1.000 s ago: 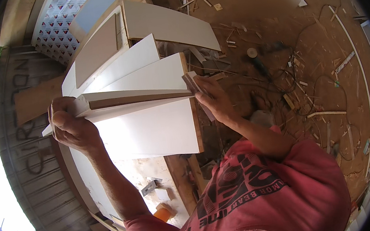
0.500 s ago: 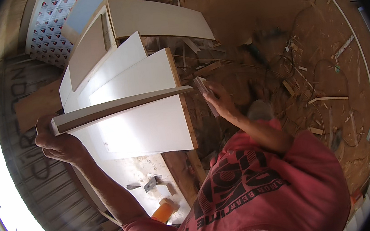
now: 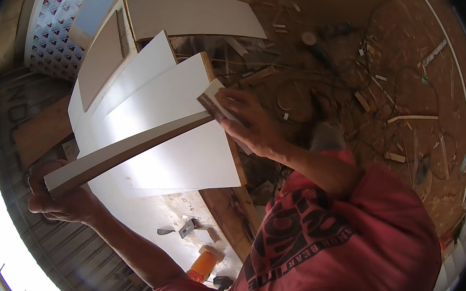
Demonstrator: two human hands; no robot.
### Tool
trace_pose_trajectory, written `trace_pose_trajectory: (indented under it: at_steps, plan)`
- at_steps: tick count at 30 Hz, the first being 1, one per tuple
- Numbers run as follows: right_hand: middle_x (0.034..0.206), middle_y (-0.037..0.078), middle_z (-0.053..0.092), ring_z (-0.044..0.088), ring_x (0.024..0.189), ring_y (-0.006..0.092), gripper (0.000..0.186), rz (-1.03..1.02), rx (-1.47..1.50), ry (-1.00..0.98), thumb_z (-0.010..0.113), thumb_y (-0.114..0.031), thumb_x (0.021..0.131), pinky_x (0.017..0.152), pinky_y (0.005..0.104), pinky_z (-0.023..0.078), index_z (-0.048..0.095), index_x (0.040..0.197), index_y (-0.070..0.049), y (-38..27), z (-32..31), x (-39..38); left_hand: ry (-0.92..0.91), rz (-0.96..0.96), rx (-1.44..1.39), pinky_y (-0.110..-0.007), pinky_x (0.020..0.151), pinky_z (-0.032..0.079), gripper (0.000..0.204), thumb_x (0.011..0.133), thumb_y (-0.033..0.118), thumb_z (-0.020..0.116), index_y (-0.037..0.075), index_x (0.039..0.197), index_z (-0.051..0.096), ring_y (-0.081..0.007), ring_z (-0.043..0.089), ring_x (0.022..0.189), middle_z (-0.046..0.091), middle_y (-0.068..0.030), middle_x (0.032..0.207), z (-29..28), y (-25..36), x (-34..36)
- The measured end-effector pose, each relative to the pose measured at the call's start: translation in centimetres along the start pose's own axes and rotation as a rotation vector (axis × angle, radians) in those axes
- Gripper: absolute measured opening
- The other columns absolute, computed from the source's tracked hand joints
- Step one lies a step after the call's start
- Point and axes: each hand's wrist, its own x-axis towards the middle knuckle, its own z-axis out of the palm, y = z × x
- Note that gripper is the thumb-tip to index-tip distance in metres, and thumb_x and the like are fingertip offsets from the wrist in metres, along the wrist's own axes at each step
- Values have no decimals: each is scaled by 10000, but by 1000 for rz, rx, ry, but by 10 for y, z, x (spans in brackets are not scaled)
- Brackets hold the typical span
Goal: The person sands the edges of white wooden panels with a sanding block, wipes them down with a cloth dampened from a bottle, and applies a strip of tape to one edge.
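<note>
My left hand (image 3: 60, 200) grips the near end of a long strip (image 3: 120, 153) with a white face and a brown side, angled up to the right over white panels (image 3: 153, 88). My right hand (image 3: 244, 118) is wrapped around a small flat block (image 3: 209, 97) in pale and brown, at the strip's far end, which it partly hides; I cannot tell whether they touch. Below the panels, on a pale, dusty work surface (image 3: 180, 210), lie a small metal tool (image 3: 188, 228), a dark blade-like piece (image 3: 165, 231) and an orange container (image 3: 202, 265).
More boards stand at the back, one patterned (image 3: 54, 36). A corrugated metal surface (image 3: 31, 223) runs along the left. On the brown floor (image 3: 446, 123) at the right lie wood offcuts (image 3: 412, 117), cables and a dark green tool (image 3: 320, 54).
My left hand has moved left and down, tilting the strip. My right hand moved right from the strip, then back left to its far end with the block.
</note>
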Motion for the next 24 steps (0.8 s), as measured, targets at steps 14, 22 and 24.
trace_pose_trajectory:
  at_steps: [14, 22, 24]
  plan:
    - [1144, 214, 588, 562, 1060, 380, 287, 29, -53, 175, 617, -144, 854, 910, 425, 458, 609, 1069, 46, 44, 4, -1, 39, -10, -154, -297, 501, 415, 409, 1038, 265, 276, 49, 694, 321, -181, 533, 535, 596, -83, 673, 4, -6, -1]
    - [1093, 212, 598, 577, 1019, 359, 295, 228, 5, 21, 596, -185, 871, 907, 402, 455, 609, 1053, 46, 29, -10, 2, -25, 52, -192, -302, 492, 405, 471, 1041, 321, 236, 54, 662, 317, -185, 532, 532, 592, -90, 687, -2, -10, -2]
    - [1319, 185, 474, 451, 1245, 314, 435, 168, 56, 4, 582, -251, 925, 1045, 379, 351, 546, 1275, 4, 15, -4, -5, -30, 72, -49, -306, 494, 407, 444, 1039, 309, 246, 57, 680, 308, -186, 535, 536, 592, -91, 686, 1, -4, -2]
